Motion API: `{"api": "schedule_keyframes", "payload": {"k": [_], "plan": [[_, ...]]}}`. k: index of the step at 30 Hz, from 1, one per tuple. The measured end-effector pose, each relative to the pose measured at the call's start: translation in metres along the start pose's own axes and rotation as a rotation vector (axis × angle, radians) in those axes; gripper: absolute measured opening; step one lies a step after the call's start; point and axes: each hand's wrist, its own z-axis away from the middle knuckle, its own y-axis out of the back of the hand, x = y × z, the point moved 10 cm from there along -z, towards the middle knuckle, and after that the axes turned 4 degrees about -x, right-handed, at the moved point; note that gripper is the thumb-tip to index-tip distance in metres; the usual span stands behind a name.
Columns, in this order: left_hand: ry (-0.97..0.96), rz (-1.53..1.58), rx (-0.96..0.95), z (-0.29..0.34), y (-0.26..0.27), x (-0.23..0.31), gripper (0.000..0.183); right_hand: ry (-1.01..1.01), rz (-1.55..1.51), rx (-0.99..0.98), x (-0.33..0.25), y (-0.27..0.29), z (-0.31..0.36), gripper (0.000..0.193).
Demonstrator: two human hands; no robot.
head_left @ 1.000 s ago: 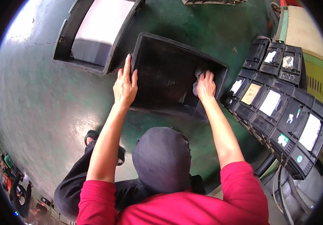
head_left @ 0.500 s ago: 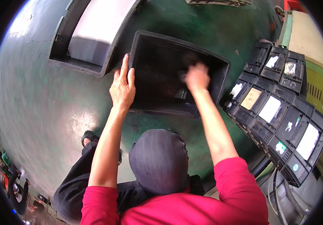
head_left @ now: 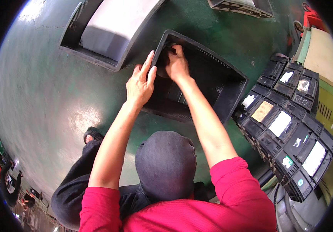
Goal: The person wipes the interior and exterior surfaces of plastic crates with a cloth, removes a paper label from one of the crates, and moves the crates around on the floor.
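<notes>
A black plastic crate lies on the floor in front of me, its hollow inside facing up. My left hand rests against the outside of its left wall, fingers stretched along the rim and thumb apart. Inside the crate, at the far left corner, my right hand is closed on a dark, crumpled, cloth-like thing. The fingers and shadow hide most of that thing, so its exact kind is unclear. Small light patches show on the crate's inner floor.
Another black crate with a pale sheet in it stands at the far left. Stacked black crates with labels line the right side, beside a yellow-green cabinet. A further crate sits at the far edge. The green floor looks shiny.
My right hand has moved from the crate's right part to its far left corner. The crate appears turned a little clockwise and farther right in view; my left hand stays at its wall.
</notes>
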Motion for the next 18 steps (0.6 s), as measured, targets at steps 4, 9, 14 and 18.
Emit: {"api": "schedule_keyframes", "payload": {"k": [4,9,14,18], "plan": [[-0.114,-0.053,0.161,-0.003,0.000,0.001,0.045,0.169,-0.121,-0.157,0.000,-0.031,0.037,0.027],[-0.107,-0.078,0.201,-0.003,0.006,0.005,0.044,0.127,-0.068,-0.637,-0.026,-0.066,0.084,0.038],[-0.180,-0.020,0.288,0.004,0.020,0.010,0.044,0.145,-0.008,-0.633,-0.006,-0.011,0.112,0.028],[-0.068,0.000,0.137,0.005,0.011,0.015,0.047,0.179,0.308,-0.610,0.067,0.052,0.164,0.018]]}}
